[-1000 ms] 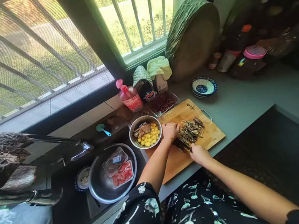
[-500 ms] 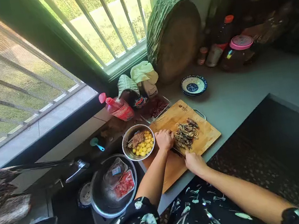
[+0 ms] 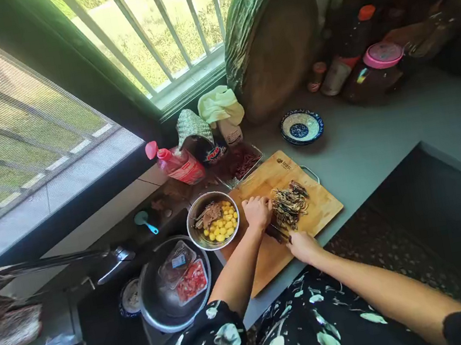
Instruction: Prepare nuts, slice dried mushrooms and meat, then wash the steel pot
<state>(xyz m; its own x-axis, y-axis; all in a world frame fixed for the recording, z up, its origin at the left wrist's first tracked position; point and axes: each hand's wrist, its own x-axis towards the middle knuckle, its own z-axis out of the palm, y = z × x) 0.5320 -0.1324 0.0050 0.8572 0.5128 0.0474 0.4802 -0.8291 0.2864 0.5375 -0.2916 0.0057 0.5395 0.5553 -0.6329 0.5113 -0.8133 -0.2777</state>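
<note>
On the wooden cutting board [image 3: 261, 263] lies a pile of dark, shrivelled dried strips [image 3: 290, 205], some pale at the cut edges. My right hand [image 3: 305, 246] is closed around the handle of a knife [image 3: 277, 233], at the near side of the pile. The blade is dark and partly hidden, slanting away toward my left hand [image 3: 258, 213]. That hand is closed at the blade's far end, beside the pile; its fingertips are hidden. Left of it, a metal bowl [image 3: 191, 230] holds round yellow pieces and brown meat.
A large basin [image 3: 143, 301] with packaged red meat [image 3: 191, 281] sits in the sink at left. Behind the board stand a clear tray [image 3: 245, 164], a pink bottle [image 3: 182, 166] and patterned plates [image 3: 301, 126]. A big round wooden block [image 3: 279, 45] leans by the window; jars [image 3: 374, 76] stand right.
The view has shifted slightly. Both hands stay by the pile; the knife has tilted or moved a little, showing more of its dark blade and handle between them.
</note>
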